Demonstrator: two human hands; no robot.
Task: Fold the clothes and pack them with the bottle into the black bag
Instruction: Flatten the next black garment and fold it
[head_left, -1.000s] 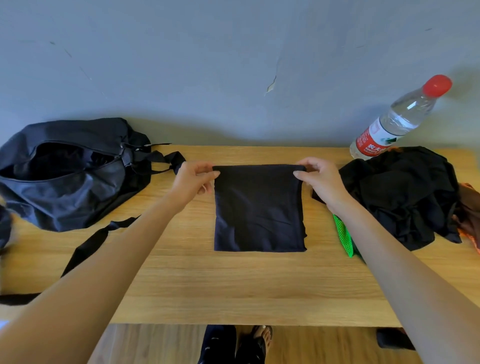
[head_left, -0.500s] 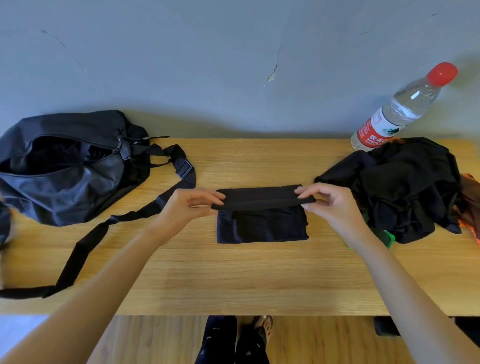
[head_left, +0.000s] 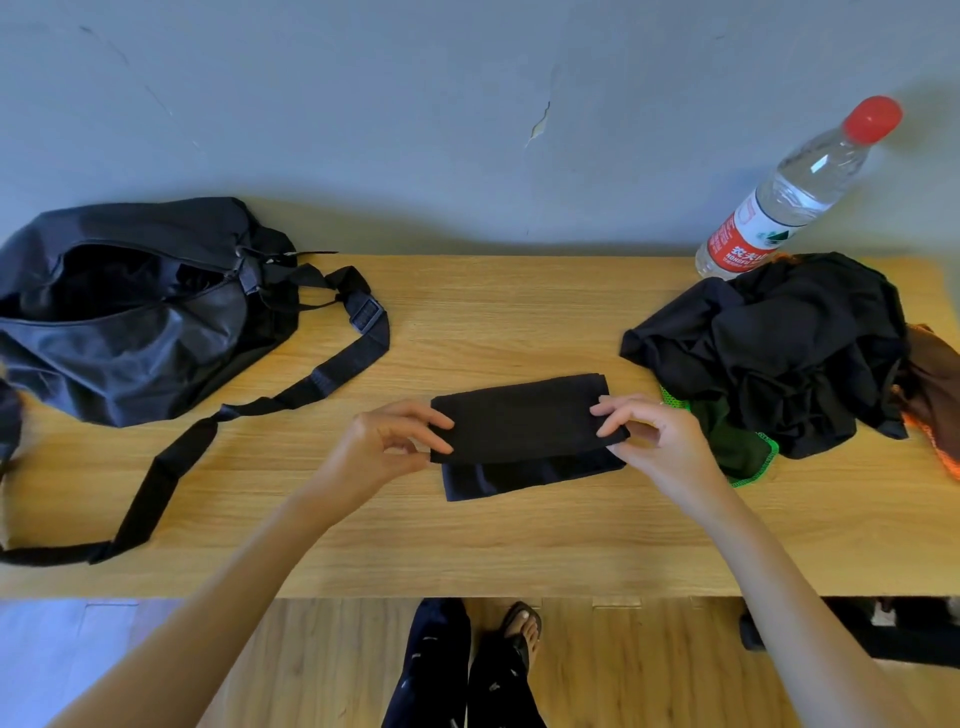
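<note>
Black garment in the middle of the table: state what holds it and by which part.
Both hands hold the folded black garment. The left hand pinches the left end of its turned-over top layer, and the right hand pinches the right end.

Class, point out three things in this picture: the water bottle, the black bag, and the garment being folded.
water bottle (head_left: 753, 243): head view, on its red label.
black bag (head_left: 130, 353): head view, on its front panel.
folded garment (head_left: 519, 415): head view, on its top layer.

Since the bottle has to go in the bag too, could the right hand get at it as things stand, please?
Probably not right away: the right hand is pinching the folded black cloth, and the clothes pile lies between it and the bottle.
</note>
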